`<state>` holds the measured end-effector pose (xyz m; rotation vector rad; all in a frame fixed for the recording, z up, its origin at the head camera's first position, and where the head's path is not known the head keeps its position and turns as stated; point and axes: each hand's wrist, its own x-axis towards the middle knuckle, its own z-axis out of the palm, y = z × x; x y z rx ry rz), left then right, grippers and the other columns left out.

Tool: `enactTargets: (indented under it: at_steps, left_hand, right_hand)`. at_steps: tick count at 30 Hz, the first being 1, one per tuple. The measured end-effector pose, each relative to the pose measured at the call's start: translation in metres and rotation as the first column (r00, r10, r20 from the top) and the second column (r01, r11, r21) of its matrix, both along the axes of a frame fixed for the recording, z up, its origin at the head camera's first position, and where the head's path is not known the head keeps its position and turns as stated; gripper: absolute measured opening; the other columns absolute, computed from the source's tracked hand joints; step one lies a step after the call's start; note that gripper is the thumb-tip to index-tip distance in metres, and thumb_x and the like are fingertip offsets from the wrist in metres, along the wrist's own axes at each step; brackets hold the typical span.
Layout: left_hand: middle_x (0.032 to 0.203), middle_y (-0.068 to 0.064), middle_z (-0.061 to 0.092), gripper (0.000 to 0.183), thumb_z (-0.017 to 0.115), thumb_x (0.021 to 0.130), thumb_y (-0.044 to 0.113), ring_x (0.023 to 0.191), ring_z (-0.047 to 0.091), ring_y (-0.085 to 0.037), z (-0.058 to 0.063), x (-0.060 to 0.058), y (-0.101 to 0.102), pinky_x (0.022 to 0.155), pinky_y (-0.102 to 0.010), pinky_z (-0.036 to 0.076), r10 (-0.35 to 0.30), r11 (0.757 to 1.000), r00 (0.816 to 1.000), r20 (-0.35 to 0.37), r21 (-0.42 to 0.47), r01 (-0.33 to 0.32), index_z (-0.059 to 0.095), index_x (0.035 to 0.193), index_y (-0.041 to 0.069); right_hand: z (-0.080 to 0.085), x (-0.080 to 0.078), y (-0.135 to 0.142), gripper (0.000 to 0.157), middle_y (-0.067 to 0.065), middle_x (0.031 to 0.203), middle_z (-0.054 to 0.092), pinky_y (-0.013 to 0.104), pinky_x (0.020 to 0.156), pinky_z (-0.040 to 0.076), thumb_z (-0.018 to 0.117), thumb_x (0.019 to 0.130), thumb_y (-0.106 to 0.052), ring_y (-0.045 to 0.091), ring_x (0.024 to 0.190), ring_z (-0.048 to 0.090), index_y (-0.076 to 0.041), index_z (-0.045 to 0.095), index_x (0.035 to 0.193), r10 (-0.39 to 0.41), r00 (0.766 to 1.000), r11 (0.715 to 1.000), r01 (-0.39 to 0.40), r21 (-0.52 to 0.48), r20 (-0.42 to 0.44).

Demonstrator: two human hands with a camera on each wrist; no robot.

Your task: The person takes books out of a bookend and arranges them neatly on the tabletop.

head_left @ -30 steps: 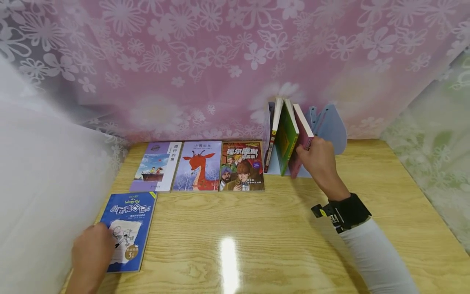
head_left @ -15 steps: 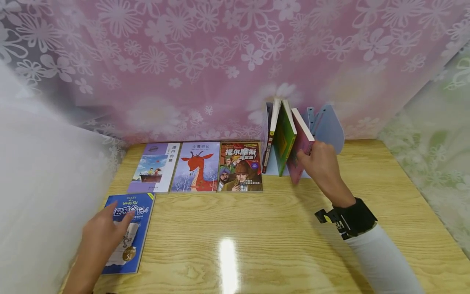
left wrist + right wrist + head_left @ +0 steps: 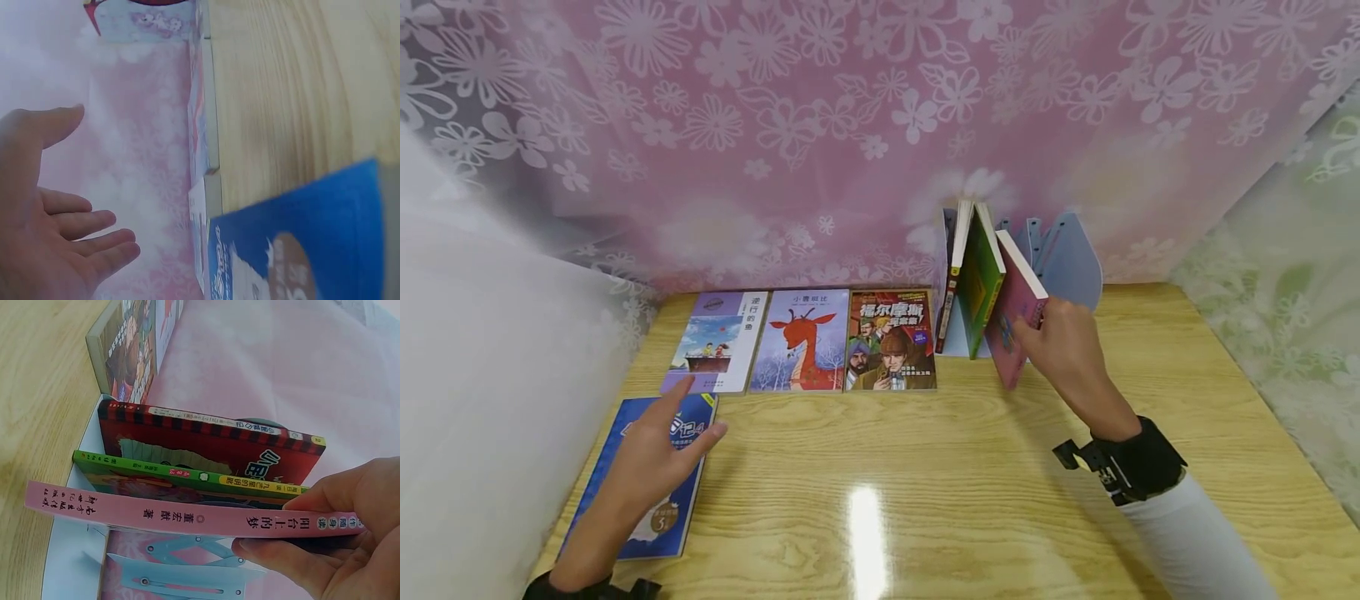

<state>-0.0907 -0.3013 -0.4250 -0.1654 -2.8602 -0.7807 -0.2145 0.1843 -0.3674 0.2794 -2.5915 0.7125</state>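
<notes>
My right hand point(image 3: 1063, 346) pinches a pink book point(image 3: 1017, 312) by its spine, thumb on one cover and fingers on the other. The book leans out in front of a light blue metal bookend rack point(image 3: 1071, 254). Beside it in the rack stand a green book point(image 3: 987, 279) and a red book with a striped spine point(image 3: 212, 428), tilted against each other. My left hand point(image 3: 651, 454), fingers spread and holding nothing, hovers over a blue book point(image 3: 673, 525) lying at the front left. In the left wrist view the palm and spread fingers show beside that book.
Along the back of the wooden table point(image 3: 880, 467) lie a purple-and-white book point(image 3: 711, 342), a deer-cover book point(image 3: 801, 342) and a detective-cover book point(image 3: 891, 342), side by side. A pink floral curtain point(image 3: 775, 150) hangs right behind them.
My right hand has drawn the pink book forward, away from the green one. The left hand has lifted from the blue book's left edge, opened and moved right over it.
</notes>
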Motion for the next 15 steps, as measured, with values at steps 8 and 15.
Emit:
enactTargets:
  at_steps: [8,15]
  left_hand:
    - [0.146,-0.026,0.032,0.088,0.063,0.086,0.053,0.126,0.034,-0.050,0.004,-0.005,0.013,0.091,-0.070,0.034,-0.037,0.999,0.999,0.036,0.014,0.037,0.017,0.152,0.016]
    - [0.149,-0.019,0.032,0.089,0.065,0.084,0.054,0.131,0.032,-0.043,0.007,-0.009,0.025,0.096,-0.066,0.032,-0.113,0.992,0.993,0.021,0.049,0.112,0.017,0.152,0.022]
  right_hand:
    - [0.003,0.015,0.004,0.037,-0.002,0.045,0.033,0.029,0.036,0.022,0.060,0.080,-0.014,0.014,0.040,0.031,-0.011,0.039,0.051,-0.005,1.000,1.000,0.005,-0.003,-0.001]
    - [0.007,0.030,0.008,0.035,0.000,0.044,0.035,0.029,0.036,0.023,0.061,0.082,-0.014,0.014,0.039,0.032,-0.008,0.043,0.053,-0.006,1.000,1.000,0.006,0.010,0.016]
